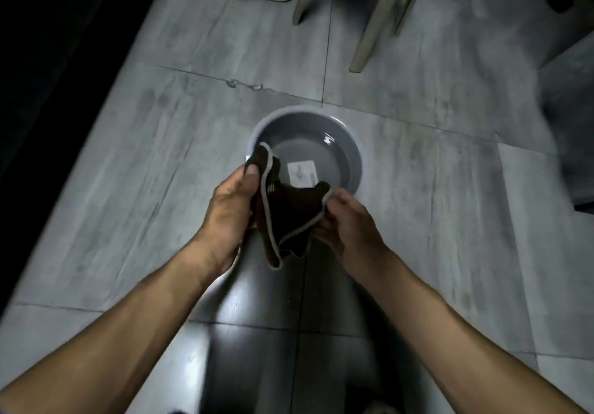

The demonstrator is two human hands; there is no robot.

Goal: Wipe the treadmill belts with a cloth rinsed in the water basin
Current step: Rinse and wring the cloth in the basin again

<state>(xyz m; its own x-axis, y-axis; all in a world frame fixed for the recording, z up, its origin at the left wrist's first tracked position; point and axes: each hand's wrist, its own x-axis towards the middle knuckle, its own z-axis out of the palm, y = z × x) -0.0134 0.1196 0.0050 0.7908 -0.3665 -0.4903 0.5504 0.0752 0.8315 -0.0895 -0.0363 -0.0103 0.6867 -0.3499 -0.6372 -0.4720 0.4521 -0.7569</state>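
At frame centre, 1 dark cloth (291, 217) (pale-edged) hangs above 1 grey basin (348, 143), its opposite edges pinched by the left hand (229, 206) and right hand (348, 220), 2 forearms extended.

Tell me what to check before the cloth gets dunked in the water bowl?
1. Both hands hold the cloth: ok. The left hand and right hand each grip the dark cloth.
2. Basin in reach: ok. The grey basin sits on the floor just past the hands.
3. Water in basin: ok, a shine shows on its surface.
4. Cloth over the basin: not ok, only its top corner overlaps the near rim in this view.
5. Cloth already wet: cannot tell.
6. Floor around dry: not ok, small droplets lie beyond the basin.
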